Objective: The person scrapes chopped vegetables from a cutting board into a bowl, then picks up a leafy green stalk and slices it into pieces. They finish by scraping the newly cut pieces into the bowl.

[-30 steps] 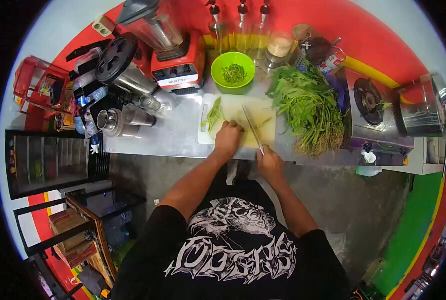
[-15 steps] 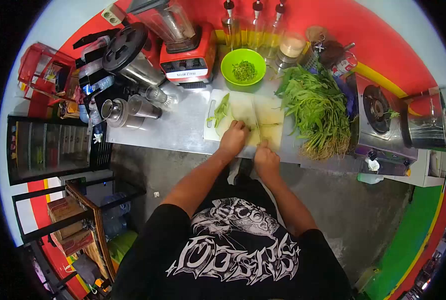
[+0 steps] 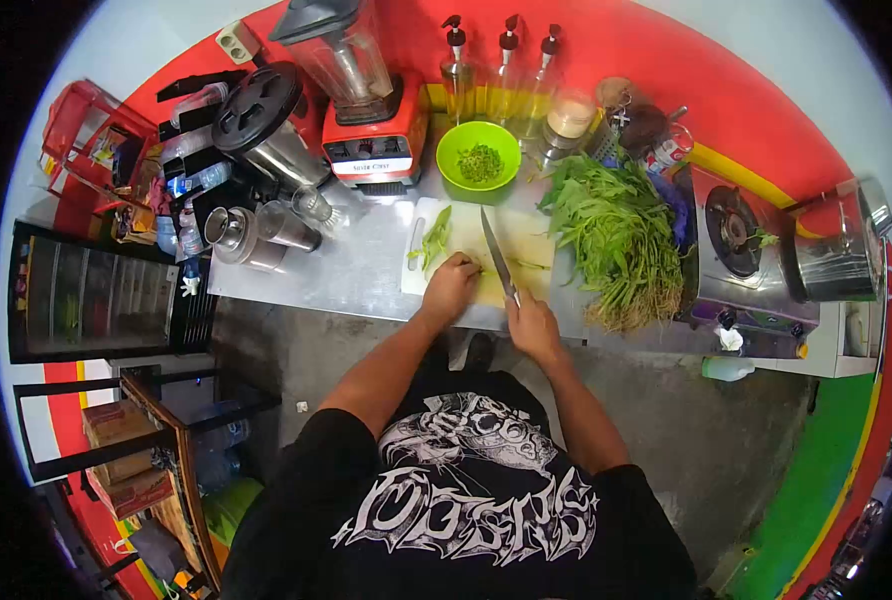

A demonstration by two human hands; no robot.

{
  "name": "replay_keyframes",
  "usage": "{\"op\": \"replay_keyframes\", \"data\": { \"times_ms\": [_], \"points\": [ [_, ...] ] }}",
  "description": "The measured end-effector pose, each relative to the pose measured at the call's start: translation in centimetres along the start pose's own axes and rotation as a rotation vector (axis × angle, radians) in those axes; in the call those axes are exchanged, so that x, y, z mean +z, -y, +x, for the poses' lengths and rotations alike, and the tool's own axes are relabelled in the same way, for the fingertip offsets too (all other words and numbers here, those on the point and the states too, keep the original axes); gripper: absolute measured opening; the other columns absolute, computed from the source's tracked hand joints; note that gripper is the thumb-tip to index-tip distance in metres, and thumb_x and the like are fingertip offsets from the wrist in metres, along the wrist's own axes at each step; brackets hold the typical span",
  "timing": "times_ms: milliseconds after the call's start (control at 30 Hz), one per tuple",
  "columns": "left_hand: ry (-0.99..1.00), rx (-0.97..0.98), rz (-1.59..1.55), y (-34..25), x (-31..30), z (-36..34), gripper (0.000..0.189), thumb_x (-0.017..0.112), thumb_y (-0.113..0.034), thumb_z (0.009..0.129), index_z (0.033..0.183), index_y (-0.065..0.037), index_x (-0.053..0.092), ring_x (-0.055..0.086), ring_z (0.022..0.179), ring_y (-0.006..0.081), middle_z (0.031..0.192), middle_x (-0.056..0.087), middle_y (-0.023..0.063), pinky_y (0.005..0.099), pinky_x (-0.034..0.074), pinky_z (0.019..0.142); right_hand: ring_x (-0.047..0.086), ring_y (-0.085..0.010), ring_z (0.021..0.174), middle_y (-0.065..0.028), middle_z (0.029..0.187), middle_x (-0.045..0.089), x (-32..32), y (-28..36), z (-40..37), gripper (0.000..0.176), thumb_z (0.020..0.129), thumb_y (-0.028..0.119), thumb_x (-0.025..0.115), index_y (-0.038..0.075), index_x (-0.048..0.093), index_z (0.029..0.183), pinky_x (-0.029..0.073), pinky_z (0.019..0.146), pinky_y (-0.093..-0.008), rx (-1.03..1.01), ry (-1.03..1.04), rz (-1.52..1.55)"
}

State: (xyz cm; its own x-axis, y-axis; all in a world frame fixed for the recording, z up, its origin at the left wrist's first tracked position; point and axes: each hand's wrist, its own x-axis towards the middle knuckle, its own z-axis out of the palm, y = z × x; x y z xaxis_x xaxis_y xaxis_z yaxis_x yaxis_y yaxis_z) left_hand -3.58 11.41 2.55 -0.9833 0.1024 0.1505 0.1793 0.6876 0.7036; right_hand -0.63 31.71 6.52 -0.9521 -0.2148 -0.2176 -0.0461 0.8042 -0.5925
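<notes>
My right hand [image 3: 534, 326] is wrapped round the handle of a knife [image 3: 498, 254], whose blade points away over the white cutting board [image 3: 416, 215]. My left hand [image 3: 452, 284] presses its closed fingers on a green stem [image 3: 528, 265] lying on the board. Green leaves [image 3: 437, 236] lie at the board's left side. Behind the board is a lime green bowl [image 3: 504, 183] with chopped greens [image 3: 479, 163] inside. To the right of the board, a large bunch of leafy greens [image 3: 616, 220] rests with its roots toward me.
A red blender [image 3: 374, 140], a steel jug [image 3: 284, 155] and glasses [image 3: 288, 226] stand at the left of the steel table [image 3: 341, 265]. Pump bottles [image 3: 458, 88] line the back wall. At the right are a gas stove [image 3: 734, 235] and a steel pot [image 3: 836, 255].
The knife blade has tilted leftward and its tip now sits nearer the bowl. My left hand has shifted slightly left and down. The whole view has shifted a little.
</notes>
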Motion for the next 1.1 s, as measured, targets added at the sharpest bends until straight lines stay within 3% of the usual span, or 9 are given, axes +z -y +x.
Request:
{"op": "replay_keyframes", "data": {
  "times_ms": [433,533,600,733,800,867,933,1000,1100],
  "points": [
    [-0.027,0.0,0.021,0.6,0.5,-0.3,0.018,0.066,-0.005,0.087,0.101,0.001,0.073,0.066,0.096,0.0371,0.108,0.064,0.0176,0.0439,0.054,0.088,0.065,-0.0526,0.088,-0.0337,0.091,0.068,2.4,-1.7,0.1,0.039,0.101,0.034,0.052,-0.002,0.06,0.115,0.05,0.083,-0.0589,-0.028,0.077,0.059],
    [0.007,-0.048,0.029,0.1,0.3,-0.5,0.028,0.067,-0.004,0.086,0.114,0.001,0.069,0.064,0.103,0.0394,0.116,0.061,0.0206,0.0443,0.054,0.088,0.065,-0.053,0.09,-0.0337,0.094,0.068,1.6,-1.1,-0.1,0.041,0.101,0.035,0.051,-0.001,0.06,0.118,0.05,0.084,-0.0593,0.01,0.107,0.044],
    [-0.133,-0.032,0.052,-0.5,0.1,-0.5,0.041,0.066,-0.005,0.086,0.126,0.0,0.062,0.06,0.108,0.0427,0.123,0.055,0.0235,0.0457,0.053,0.091,0.065,-0.053,0.09,-0.0336,0.094,0.068,1.0,-0.8,-0.1,0.04,0.101,0.035,0.051,-0.002,0.06,0.117,0.05,0.084,-0.0593,0.036,0.128,0.022],
    [-0.232,-0.094,0.051,-1.9,-1.3,-0.6,0.047,0.066,-0.006,0.087,0.132,-0.001,0.056,0.058,0.112,0.0448,0.125,0.051,0.0247,0.0466,0.052,0.091,0.065,-0.0531,0.091,-0.0335,0.096,0.068,0.9,-1.2,-0.1,0.039,0.101,0.033,0.052,-0.001,0.06,0.117,0.05,0.084,-0.0591,0.03,0.112,0.034],
    [-0.281,-0.135,0.121,-2.6,-2.0,-0.8,0.045,0.068,-0.007,0.087,0.129,-0.007,0.053,0.059,0.11,0.0416,0.123,0.052,0.0184,0.0496,0.052,0.088,0.065,-0.053,0.091,-0.0332,0.096,0.068,0.8,-1.6,-0.3,0.038,0.101,0.033,0.052,0.0,0.06,0.118,0.05,0.084,-0.0589,0.007,0.103,0.042],
    [-0.299,-0.197,0.114,-1.8,-1.5,-0.6,0.032,0.069,-0.011,0.088,0.119,-0.007,0.059,0.061,0.108,0.0385,0.117,0.057,0.0169,0.0485,0.053,0.087,0.065,-0.0529,0.09,-0.0323,0.094,0.068,0.5,-1.7,-0.4,0.036,0.101,0.033,0.053,0.001,0.06,0.118,0.05,0.082,-0.0589,-0.038,0.089,0.128],
    [-0.136,-0.32,0.185,-1.4,-1.4,-0.4,0.019,0.069,-0.016,0.09,0.105,-0.006,0.064,0.063,0.104,0.0359,0.106,0.061,0.0147,0.0482,0.054,0.084,0.065,-0.0526,0.089,-0.0319,0.093,0.068,0.6,-2.1,-0.3,0.036,0.1,0.033,0.054,0.002,0.06,0.117,0.05,0.082,-0.059,-0.028,0.083,0.112],
    [-0.223,-0.234,0.229,-1.6,-1.0,-0.4,0.02,0.067,-0.025,0.092,0.095,-0.005,0.066,0.067,0.095,0.0359,0.097,0.066,0.0148,0.0495,0.055,0.079,0.065,-0.0522,0.088,-0.0315,0.092,0.068,0.4,-2.6,-0.3,0.036,0.1,0.034,0.055,0.002,0.06,0.116,0.05,0.081,-0.0591,-0.016,0.081,0.092],
    [0.097,-0.491,0.374,-2.7,-1.3,0.6,0.042,0.064,-0.044,0.094,0.091,-0.002,0.072,0.073,0.083,0.0391,0.088,0.074,0.0201,0.05,0.058,0.074,0.065,-0.0516,0.086,-0.0316,0.089,0.068,-0.8,-2.9,-0.5,0.036,0.099,0.033,0.056,0.001,0.06,0.113,0.05,0.08,-0.0589,-0.046,0.042,0.083]
  ]
}}
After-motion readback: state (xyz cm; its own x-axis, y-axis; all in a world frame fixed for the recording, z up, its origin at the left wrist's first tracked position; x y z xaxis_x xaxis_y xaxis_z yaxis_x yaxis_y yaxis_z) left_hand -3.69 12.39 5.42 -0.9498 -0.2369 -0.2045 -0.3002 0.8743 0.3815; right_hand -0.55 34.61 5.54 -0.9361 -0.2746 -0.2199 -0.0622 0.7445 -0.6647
